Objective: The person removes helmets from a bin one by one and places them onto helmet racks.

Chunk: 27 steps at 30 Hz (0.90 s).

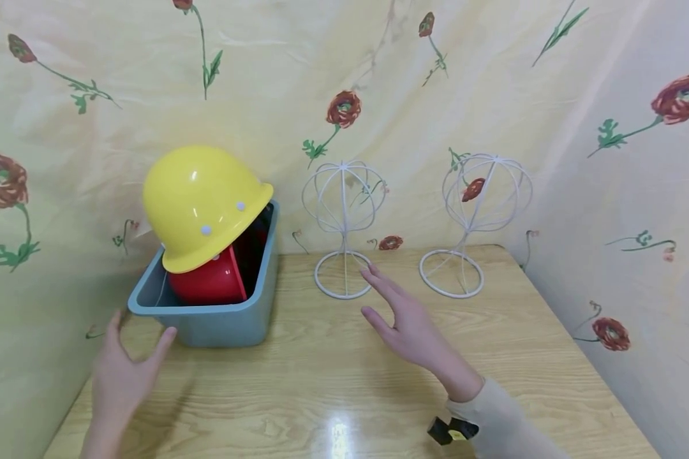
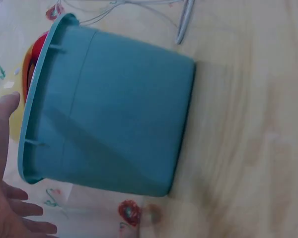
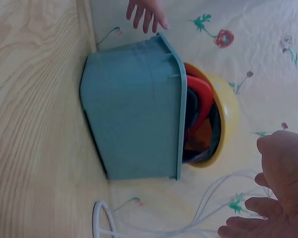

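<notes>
A yellow hard hat (image 1: 201, 204) lies tilted on top of a red helmet (image 1: 209, 280) inside a blue-grey plastic bin (image 1: 218, 328). Something dark shows beside the red helmet, mostly hidden in the bin. My left hand (image 1: 123, 376) is close to the bin's front left corner, thumb and fingers spread, holding nothing. In the head view my right hand (image 1: 404, 322) hovers over the table in front of two white wire stands, its fingers stretched toward the left stand (image 1: 344, 226). That hand holds nothing either.
The right wire stand (image 1: 465, 248) leans slightly, with its ring base near the table's back edge. A wood-grain table (image 1: 321, 370) carries everything. Flower-printed cloth (image 1: 264, 83) hangs behind it and along both sides. A small black device (image 1: 453, 430) is strapped at my right wrist.
</notes>
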Motion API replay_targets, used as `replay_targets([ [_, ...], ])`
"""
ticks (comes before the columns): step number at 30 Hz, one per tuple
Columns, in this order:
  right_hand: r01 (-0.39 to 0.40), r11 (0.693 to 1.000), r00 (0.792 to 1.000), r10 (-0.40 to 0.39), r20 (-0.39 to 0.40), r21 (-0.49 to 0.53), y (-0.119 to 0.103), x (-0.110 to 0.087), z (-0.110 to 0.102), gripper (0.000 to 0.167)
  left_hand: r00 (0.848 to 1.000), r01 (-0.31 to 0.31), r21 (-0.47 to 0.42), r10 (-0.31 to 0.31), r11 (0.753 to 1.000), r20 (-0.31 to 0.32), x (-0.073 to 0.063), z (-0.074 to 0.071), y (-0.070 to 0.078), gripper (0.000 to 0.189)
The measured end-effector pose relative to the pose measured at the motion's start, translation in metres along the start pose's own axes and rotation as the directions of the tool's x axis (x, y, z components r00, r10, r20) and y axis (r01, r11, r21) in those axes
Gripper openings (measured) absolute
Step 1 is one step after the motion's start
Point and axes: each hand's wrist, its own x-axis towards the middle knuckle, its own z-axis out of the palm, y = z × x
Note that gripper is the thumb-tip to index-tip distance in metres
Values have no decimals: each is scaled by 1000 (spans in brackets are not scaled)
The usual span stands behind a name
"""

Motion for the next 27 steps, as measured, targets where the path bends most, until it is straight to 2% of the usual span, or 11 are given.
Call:
replay_targets([
  [5, 51, 999, 999, -51, 5, 20, -15, 19, 11, 62, 997, -63, -34, 62, 997, -52, 21, -14, 3, 108],
  [8, 98, 992, 995, -97, -18, 77, -25, 31, 18, 59, 993, -103, -51, 100, 993, -59, 29, -18, 7, 108],
  [12, 158, 971, 987, -154, -37, 180, -37, 46, 30, 54, 989, -143, -66, 141, 988, -34, 36, -16, 13, 113],
  [15, 166, 957, 986, -166, -21, 238, -47, 55, 38, 50, 987, -163, -92, 163, 982, -13, 39, -12, 16, 115],
  [21, 121, 902, 990, -142, 21, 413, -64, 74, 55, 48, 984, -174, -89, 175, 981, 6, 46, -8, 22, 118],
  [27, -7, 834, 989, -76, 127, 551, -83, 89, 69, 47, 986, -161, -38, 163, 986, 30, 52, -6, 25, 117],
])
